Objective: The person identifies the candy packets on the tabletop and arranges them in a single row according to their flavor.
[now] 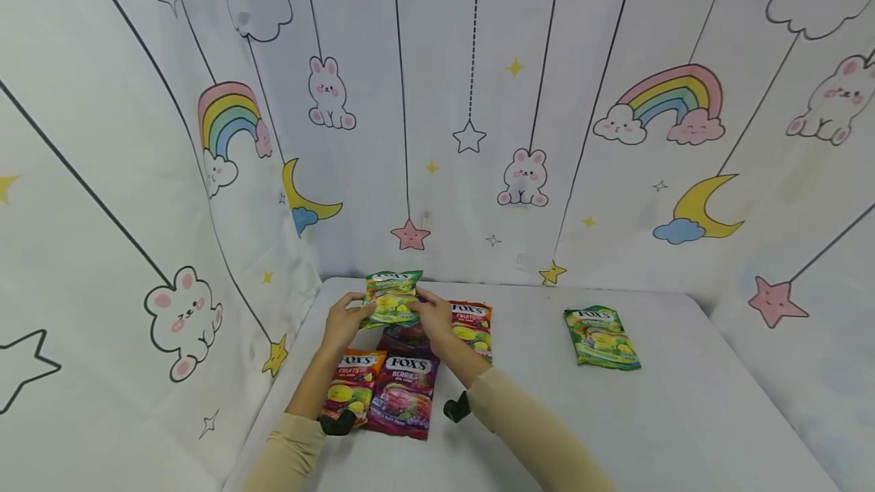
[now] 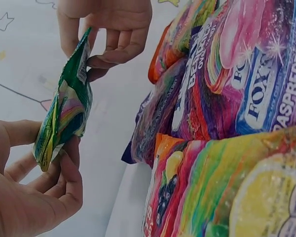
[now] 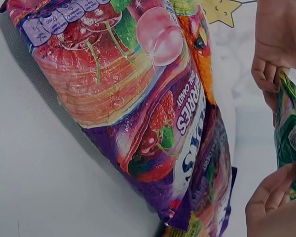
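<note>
Both hands hold a green Fox's candy bag (image 1: pixel 391 301) upright near the back edge of the table. My left hand (image 1: pixel 344 320) pinches its left side between thumb and fingers. At the right side my right hand (image 1: pixel 436 316) grips it the same way. In the left wrist view the green bag (image 2: pixel 69 103) appears edge-on, off the table. Below the hands lie an orange Fox's Fruits bag (image 1: pixel 354 384) and a purple Fox's Berries bag (image 1: pixel 405 397) side by side. Behind them another purple bag (image 1: pixel 405 340) is partly hidden by the held bag and right arm.
Another orange Fruits bag (image 1: pixel 475 325) lies just right of my right hand, partly covered by it. A second green Fox's bag (image 1: pixel 601 337) lies alone on the right of the white table (image 1: pixel 533 393). Patterned white cloth walls (image 1: pixel 451 196) enclose the back and sides.
</note>
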A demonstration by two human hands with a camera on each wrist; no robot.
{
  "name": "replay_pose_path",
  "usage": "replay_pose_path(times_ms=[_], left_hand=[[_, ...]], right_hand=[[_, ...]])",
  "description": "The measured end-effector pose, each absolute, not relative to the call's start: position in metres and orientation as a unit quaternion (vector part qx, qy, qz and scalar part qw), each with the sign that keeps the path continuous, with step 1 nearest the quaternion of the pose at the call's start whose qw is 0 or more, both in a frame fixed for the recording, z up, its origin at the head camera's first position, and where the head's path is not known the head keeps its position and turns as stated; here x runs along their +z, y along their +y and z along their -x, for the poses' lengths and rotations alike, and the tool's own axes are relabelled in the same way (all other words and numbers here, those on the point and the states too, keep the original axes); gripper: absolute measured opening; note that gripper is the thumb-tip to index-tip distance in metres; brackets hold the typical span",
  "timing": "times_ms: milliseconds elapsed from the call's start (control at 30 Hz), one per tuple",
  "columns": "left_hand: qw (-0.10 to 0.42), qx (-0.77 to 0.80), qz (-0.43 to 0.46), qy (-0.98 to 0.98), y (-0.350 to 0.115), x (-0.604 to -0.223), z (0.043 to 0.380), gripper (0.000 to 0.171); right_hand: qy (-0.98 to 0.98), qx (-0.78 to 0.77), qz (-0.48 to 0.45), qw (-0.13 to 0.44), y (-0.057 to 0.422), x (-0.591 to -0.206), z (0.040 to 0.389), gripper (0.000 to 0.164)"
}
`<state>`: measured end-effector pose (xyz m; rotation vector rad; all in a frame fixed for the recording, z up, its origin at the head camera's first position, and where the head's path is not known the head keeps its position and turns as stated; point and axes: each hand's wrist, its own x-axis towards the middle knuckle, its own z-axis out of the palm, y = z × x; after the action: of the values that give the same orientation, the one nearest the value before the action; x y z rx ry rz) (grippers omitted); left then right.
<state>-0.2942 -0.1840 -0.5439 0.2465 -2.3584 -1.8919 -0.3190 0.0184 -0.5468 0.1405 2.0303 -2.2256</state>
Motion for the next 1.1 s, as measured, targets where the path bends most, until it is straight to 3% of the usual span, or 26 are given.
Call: replay_pose_path(times_ms=[1100], left_hand=[[0.048,-0.666,-0.050,-0.742,-0.147,-0.538,0.298,0.046]], right_hand=[[0.659,-0.749,-0.066,0.031,0.050,-0.541,0.320,0.052]])
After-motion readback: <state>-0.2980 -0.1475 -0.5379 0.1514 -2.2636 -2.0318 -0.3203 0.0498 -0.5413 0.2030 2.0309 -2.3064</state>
